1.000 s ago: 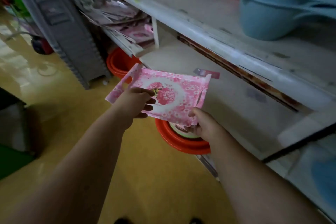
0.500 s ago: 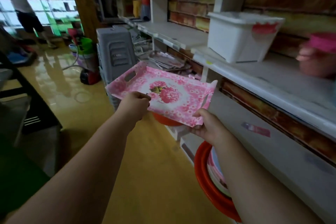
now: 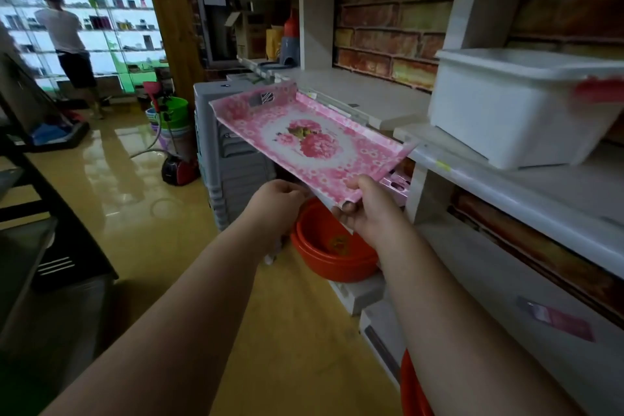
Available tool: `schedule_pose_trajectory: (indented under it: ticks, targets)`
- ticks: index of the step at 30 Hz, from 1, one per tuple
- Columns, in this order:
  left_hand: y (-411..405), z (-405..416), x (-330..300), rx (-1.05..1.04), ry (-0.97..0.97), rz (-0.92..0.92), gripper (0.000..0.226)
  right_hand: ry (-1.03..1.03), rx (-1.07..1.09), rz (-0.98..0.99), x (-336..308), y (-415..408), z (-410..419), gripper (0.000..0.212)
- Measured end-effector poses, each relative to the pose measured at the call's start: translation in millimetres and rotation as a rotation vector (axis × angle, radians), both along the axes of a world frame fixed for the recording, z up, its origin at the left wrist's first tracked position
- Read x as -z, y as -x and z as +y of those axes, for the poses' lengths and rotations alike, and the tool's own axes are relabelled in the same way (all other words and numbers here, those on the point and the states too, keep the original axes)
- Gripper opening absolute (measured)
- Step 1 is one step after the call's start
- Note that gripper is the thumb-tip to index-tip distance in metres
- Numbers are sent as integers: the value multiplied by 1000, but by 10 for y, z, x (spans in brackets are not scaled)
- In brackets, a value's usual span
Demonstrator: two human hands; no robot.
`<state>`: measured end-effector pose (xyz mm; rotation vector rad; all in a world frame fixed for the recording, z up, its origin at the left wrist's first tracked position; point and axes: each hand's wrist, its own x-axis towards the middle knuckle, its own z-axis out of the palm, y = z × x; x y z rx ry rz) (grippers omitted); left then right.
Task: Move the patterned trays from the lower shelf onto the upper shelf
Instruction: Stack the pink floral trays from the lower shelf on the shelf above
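We face a white shelving unit [image 3: 506, 179] that runs off the right edge of the view, its upper shelf [image 3: 364, 94] bare to the left of a white storage box [image 3: 520, 108] whose right end is cut off; beside it a grey stack of stools [image 3: 233, 159] is half hidden behind the tray, and yellow floor [image 3: 135, 213] lies open to the left. An orange basin [image 3: 334, 246] sits on the floor by the shelf foot, partly covered by our forearms. The pink flowered tray [image 3: 310, 142] is in the air, tilted, its far end level with the upper shelf's front edge but not resting on it. Our right hand [image 3: 368, 209] pinches the near corner, thumb on top and fingers underneath. Our left hand [image 3: 277, 203] sits at the near long edge with fingers curled out of sight beneath it, so we cannot tell whether it grips. More pink trays [image 3: 396, 184] peek from the lower shelf, mostly hidden behind the held one
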<state>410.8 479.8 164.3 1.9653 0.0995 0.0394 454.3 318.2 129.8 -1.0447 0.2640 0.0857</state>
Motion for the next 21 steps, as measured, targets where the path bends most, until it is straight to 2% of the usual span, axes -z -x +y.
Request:
schedule_pose_trajectory:
  ticks: [5,9,12,15,18,21]
  targets:
    - [-835,3,-155,16,75,20,18,17,20,-8,-215,-842,182,10]
    - [-1456,103,-205,50,139,64,32,41,34,-18,-305,-1385,383,11]
    - [-1938,211,-177,95,169,81,39,46,25,-38,-297,-1772,573,17]
    - [-2440,320,-144,172,245,97,41,25,17,-73,-257,-2185,848,36]
    - [-2929,479,-100,218,327,65,34,28,14,-98,-272,-2591,1170,32]
    - [-3423,685,-95,270,441,28,13,38,80,-108,-304,-2944,1391,34]
